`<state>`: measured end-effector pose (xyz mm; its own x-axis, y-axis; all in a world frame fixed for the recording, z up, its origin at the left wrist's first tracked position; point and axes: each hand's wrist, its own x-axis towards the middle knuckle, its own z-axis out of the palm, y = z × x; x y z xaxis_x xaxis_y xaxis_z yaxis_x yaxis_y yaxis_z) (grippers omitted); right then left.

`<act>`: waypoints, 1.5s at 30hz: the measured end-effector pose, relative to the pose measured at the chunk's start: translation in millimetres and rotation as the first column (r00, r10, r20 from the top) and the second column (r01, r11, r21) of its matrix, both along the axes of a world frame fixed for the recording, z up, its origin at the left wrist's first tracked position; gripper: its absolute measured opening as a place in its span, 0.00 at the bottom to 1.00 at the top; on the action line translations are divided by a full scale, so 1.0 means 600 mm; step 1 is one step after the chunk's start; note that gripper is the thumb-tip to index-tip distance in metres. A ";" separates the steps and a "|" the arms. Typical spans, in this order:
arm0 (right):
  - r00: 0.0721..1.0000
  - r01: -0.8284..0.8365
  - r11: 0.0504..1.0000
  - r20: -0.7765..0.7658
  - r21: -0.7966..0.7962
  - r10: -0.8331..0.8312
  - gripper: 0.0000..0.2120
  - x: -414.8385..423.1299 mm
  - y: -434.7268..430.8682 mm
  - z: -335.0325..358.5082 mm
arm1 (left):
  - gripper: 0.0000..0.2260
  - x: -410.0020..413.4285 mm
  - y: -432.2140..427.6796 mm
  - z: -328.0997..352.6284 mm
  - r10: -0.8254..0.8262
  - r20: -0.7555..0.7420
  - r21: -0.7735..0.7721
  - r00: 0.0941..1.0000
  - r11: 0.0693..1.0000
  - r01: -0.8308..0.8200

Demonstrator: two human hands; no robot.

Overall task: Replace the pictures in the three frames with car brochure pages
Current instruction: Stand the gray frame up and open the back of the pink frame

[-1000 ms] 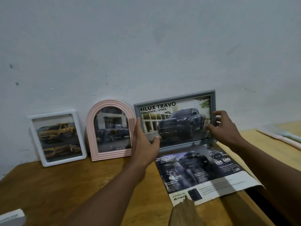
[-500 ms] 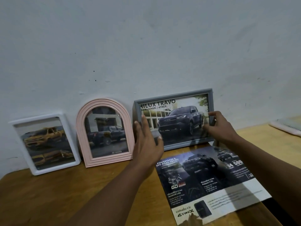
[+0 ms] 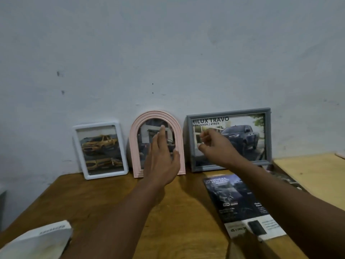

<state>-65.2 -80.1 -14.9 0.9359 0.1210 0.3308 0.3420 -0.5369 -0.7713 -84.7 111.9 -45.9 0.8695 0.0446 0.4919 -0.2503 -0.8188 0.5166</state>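
All three frames stand close in a row on the brown wooden table (image 3: pixel 104 199), against the white wall (image 3: pixel 168 53): the white rectangular frame (image 3: pixel 100 150), the pink arched frame (image 3: pixel 157 114) and the grey rectangular frame (image 3: pixel 268 139), each showing a car page, so I judge the swapping about finished. My left hand (image 3: pixel 161 161) is spread flat with straight fingers in front of the pink arch, holding nothing. My right hand (image 3: pixel 218 148) is loosely curled before the grey frame, with nothing in it that I can see. A careless push from the left palm could tip or slide the arch, which could then knock into a neighbouring frame. My right forearm lies over the loose dark brochure page (image 3: pixel 233 199) on the table and could drag it towards the near edge. I cannot tell whether my left hand touches the glass, and it covers most of that picture. The frames' backs and supports are hidden. The white object (image 3: pixel 37 240) at lower left is cut off, and the dark clutter beside the paler board (image 3: pixel 313 174) is unreadable.
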 end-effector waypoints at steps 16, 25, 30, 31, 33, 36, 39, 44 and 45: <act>0.987 0.159 0.986 0.001 0.049 -0.159 0.08 0.070 0.151 -0.082 | 0.38 0.040 0.150 -0.069 0.058 -0.159 -0.312 0.986 0.944 -0.106; 1.000 -0.018 0.996 -0.015 0.084 0.020 0.11 0.014 0.145 -0.073 | 0.38 0.003 0.141 -0.056 0.033 -0.231 -0.461 0.972 0.876 -0.139; 0.995 -0.103 0.984 0.032 0.149 0.099 0.11 -0.017 0.124 -0.044 | 0.31 -0.011 0.153 -0.062 -0.116 -0.285 -0.560 0.951 0.825 -0.068; 0.994 -0.104 0.984 0.050 0.143 0.098 0.11 -0.023 0.119 -0.032 | 0.29 -0.019 0.150 -0.058 -0.158 -0.313 -0.586 0.936 0.808 -0.060; 0.992 -0.105 0.986 0.082 0.131 0.095 0.11 -0.035 0.108 -0.006 | 0.25 -0.037 0.139 -0.043 -0.213 -0.349 -0.602 0.912 0.797 -0.045; 0.991 -0.109 0.987 0.087 0.120 0.099 0.11 -0.057 0.093 0.043 | 0.24 -0.051 0.123 -0.016 -0.239 -0.398 -0.525 0.886 0.851 -0.006; 0.990 -0.097 0.995 0.100 0.024 0.094 0.10 -0.078 0.082 0.091 | 0.27 -0.062 0.109 0.023 -0.220 -0.394 -0.461 0.893 0.887 0.015; 0.996 -0.083 0.974 -0.038 -0.211 0.076 0.10 -0.125 0.112 0.113 | 0.23 -0.076 0.087 0.082 -0.312 -0.265 -0.613 0.913 0.785 0.091; 0.994 -0.090 0.979 -0.072 -0.181 0.078 0.10 -0.133 0.124 0.107 | 0.23 -0.079 0.085 0.091 -0.320 -0.251 -0.651 0.913 0.754 0.086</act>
